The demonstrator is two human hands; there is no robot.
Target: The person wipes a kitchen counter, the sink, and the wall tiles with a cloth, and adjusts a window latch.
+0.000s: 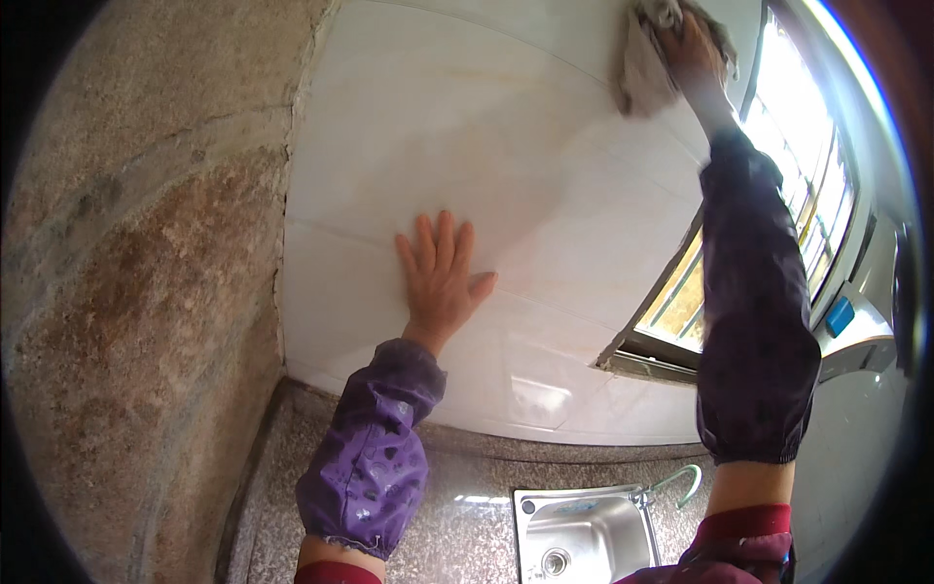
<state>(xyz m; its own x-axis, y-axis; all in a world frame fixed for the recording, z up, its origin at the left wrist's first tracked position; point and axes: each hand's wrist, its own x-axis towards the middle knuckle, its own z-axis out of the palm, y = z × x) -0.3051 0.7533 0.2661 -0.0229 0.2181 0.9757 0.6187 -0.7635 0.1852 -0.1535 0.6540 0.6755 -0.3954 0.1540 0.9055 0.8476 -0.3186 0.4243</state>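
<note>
My left hand is pressed flat on the white tiled wall, its fingers spread and nothing in it. Higher up and to the right, my right hand grips a greyish-brown cloth against the tiles near the top of the window. The cloth hangs in loose folds and is slightly blurred. A purple patterned sleeve cover is on my left forearm; a dark sleeve cover is on my right one and hides part of the window.
A barred window is at the right, with a blue object on a ledge beyond it. Below, a speckled stone counter holds a stainless steel sink with a curved faucet. A rough stained wall borders the left.
</note>
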